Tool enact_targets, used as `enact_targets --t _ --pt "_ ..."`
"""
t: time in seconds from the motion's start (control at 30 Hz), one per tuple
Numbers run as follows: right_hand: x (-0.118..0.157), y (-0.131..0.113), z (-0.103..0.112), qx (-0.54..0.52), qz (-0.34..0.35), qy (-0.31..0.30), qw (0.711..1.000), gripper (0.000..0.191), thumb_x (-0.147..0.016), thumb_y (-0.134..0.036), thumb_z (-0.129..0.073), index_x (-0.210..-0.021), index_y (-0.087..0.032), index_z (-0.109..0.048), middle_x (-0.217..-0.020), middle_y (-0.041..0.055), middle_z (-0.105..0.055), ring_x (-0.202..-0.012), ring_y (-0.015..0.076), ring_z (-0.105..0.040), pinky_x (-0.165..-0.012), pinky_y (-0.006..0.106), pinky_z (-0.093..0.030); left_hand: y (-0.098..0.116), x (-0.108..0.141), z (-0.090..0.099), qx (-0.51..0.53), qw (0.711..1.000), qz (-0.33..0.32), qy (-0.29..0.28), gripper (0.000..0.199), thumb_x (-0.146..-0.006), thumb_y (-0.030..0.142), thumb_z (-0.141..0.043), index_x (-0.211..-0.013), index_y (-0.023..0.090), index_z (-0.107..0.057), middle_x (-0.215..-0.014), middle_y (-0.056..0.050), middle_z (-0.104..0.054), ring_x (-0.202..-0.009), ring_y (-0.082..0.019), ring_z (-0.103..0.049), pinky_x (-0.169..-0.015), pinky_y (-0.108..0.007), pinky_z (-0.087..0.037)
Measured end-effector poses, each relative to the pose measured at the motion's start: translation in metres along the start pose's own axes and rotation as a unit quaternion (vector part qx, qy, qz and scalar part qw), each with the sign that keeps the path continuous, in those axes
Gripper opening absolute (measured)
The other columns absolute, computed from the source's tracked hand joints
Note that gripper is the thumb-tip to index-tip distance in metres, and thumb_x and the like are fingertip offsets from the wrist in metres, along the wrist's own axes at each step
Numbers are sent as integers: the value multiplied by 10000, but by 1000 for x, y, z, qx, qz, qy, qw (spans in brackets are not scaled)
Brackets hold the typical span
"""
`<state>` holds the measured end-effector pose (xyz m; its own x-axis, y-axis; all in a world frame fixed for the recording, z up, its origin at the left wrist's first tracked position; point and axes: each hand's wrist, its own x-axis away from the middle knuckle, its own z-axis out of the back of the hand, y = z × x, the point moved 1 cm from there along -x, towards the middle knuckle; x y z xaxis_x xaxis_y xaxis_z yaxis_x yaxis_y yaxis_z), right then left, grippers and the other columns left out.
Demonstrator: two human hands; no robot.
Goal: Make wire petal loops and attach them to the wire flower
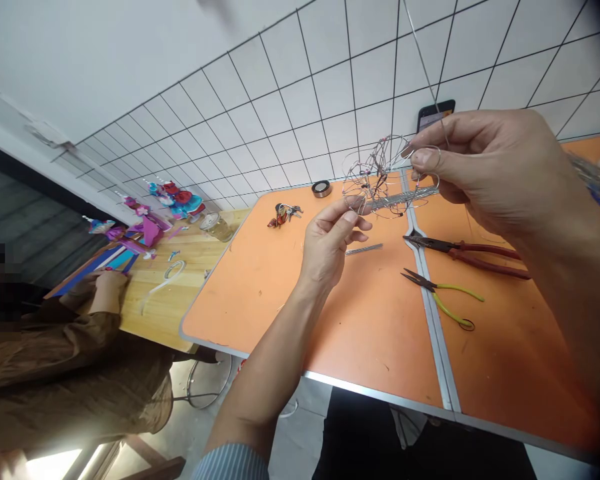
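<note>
Above the orange table I hold up an openwork wire figure made of looped, twisted silvery wire. My left hand pinches its lower left side between thumb and fingers. At its upper right, my right hand is closed, thumb against forefinger, on a wire whose long straight end sticks up toward the wall. Red-handled pliers lie on the table below my right hand. Nearer to me are yellow-handled needle-nose pliers. A short bundle of wires rests just behind my left fingers.
A roll of tape and a bunch of keys lie toward the back. A phone leans on the gridded wall. To the left, another person's hands rest at a wooden table with colourful dolls and a glass jar.
</note>
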<state>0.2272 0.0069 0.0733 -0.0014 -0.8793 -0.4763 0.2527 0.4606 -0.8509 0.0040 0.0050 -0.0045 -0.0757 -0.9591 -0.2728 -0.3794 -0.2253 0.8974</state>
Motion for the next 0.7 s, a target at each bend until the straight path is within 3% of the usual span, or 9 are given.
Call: enact_targets --t 0.23,0.7 --pt "0 -5 -3 -2 -14 8 1000 206 -892 -316 -892 -1078 -230 -916 -807 14 -668 -587 45 -434 -471 194 -292 -2 -2 1 -6 1000 8 5 434 -759 482 -1013 -1094 257 -854 -1090 -55 -856 -846 -136 -752 -726 -261 -576" --pt "-3 13 2 8 -9 -3 1000 268 -939 -405 -896 -1142 -230 -883 -878 33 -705 -629 60 -478 -493 190 -347 -1 -3 1 1 1000 9 8 434 -749 453 -1013 -1098 252 -849 -1096 -50 -855 -834 -128 -755 -721 -252 -577"
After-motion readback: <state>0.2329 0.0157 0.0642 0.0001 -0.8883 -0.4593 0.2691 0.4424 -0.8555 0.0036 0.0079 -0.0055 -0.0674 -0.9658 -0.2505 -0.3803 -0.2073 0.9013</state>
